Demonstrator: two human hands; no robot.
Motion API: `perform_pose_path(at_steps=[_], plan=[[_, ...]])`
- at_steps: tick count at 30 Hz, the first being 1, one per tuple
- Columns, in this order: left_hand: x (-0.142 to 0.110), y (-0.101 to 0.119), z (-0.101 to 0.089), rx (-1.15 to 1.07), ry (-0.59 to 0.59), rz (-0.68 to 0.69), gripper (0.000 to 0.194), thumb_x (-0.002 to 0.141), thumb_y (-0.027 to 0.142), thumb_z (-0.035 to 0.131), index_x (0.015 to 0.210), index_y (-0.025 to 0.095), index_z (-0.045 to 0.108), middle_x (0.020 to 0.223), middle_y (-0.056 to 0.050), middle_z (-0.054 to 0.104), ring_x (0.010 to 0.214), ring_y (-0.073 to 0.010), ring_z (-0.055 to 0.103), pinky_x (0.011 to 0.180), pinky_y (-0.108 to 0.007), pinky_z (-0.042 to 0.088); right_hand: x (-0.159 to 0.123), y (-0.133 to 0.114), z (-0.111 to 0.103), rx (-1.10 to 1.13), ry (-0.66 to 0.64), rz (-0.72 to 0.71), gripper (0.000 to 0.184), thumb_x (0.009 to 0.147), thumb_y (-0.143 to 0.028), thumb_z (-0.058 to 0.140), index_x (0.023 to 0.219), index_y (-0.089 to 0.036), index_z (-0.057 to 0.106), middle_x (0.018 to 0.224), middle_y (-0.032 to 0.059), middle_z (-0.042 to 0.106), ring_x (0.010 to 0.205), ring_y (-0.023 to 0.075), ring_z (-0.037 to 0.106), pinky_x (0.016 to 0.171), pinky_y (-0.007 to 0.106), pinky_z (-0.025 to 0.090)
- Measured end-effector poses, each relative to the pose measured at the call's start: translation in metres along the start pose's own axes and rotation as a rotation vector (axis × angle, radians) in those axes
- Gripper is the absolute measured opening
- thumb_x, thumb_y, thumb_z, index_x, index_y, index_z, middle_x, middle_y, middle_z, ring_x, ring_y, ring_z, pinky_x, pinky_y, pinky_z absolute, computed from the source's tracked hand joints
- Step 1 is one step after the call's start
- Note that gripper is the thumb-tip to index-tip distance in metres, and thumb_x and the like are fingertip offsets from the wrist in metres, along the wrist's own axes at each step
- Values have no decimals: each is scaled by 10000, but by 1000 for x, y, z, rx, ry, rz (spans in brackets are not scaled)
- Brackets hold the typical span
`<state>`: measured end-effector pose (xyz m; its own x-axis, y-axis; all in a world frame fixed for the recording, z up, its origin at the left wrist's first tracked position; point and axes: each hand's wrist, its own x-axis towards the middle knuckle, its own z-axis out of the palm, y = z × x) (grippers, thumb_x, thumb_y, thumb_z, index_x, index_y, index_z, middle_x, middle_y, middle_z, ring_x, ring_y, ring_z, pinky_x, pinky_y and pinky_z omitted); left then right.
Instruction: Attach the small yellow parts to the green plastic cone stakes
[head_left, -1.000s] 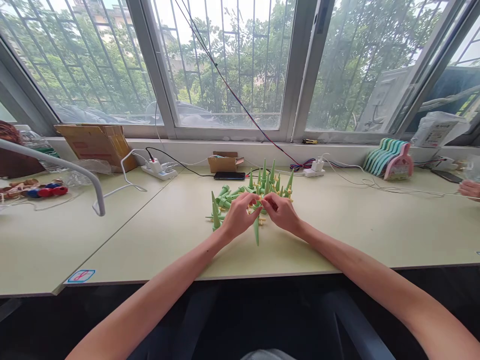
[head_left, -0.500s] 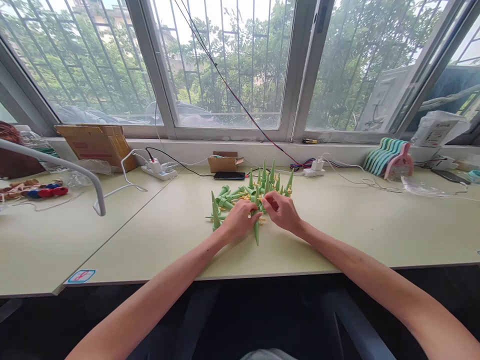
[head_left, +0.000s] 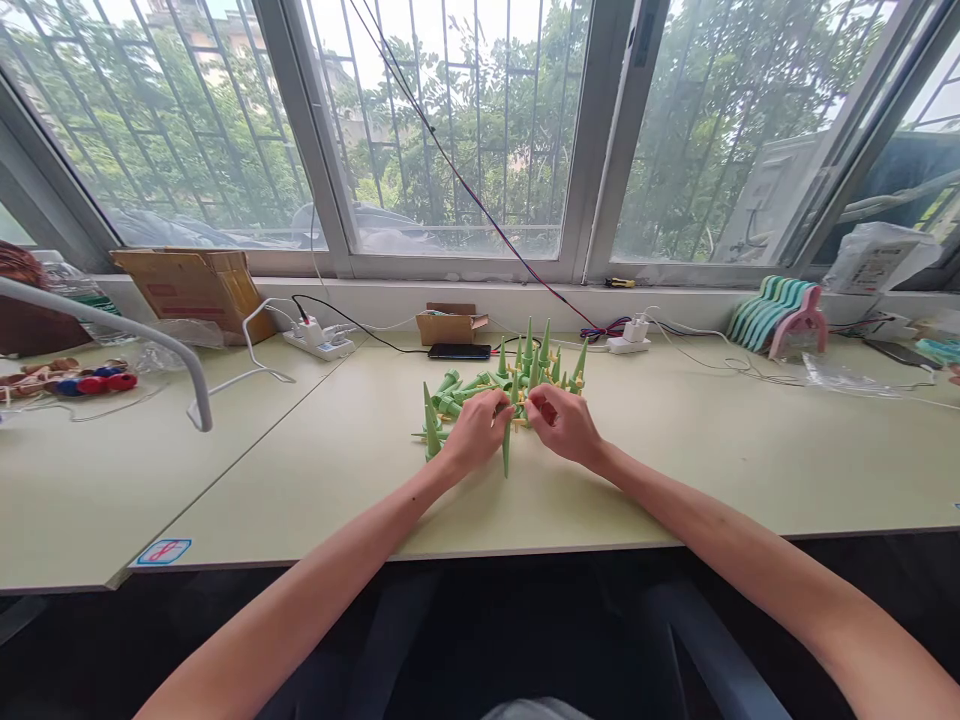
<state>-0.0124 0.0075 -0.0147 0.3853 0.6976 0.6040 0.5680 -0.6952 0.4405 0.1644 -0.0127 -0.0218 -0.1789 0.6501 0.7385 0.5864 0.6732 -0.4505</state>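
My left hand [head_left: 478,432] is closed around a green plastic cone [head_left: 507,456], whose narrow tip points toward me and down. Close on its right, my right hand [head_left: 564,424] has its thumb and fingers pinched at the cone's upper end; whatever is between them is too small to make out. Behind both hands, several green spikes [head_left: 544,350] stand upright, with small yellow pieces [head_left: 577,383] among them. More green cone parts [head_left: 448,402] lie in a loose heap behind my left hand, and one spike [head_left: 430,425] stands at the heap's left side.
A phone [head_left: 459,351] and a small cardboard box [head_left: 450,324] sit behind the heap. Power strips [head_left: 319,345] and cables run along the back. A white metal bar [head_left: 187,370] reaches in at left. Teal and pink hangers [head_left: 780,312] stand at right.
The cone in my left hand has lifted slightly and swung a little left, now hanging more upright. My left fingers have drawn closer together. My right hand has barely moved.
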Motion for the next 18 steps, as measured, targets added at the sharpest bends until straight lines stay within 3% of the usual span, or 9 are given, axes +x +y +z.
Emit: perform_pose_path(at_steps=[8,18], plan=[[2,-1,-2,-66,132,-65,133,910,187,461,790,197,517,730,-15,574,640,-154,519,626,-288,415,0,0,0,0,19,-23,116,870,-253,479,778,-198,522,626,-13,517,533,107,446,556,234,399],[3,0,-2,-87,142,-81,124,911,227,478,803,196,531,748,-14,591,618,-146,521,609,-286,417,-1,1,0,11,3,-51,120,877,-234,487,768,-196,522,622,-17,517,527,101,445,544,224,394]])
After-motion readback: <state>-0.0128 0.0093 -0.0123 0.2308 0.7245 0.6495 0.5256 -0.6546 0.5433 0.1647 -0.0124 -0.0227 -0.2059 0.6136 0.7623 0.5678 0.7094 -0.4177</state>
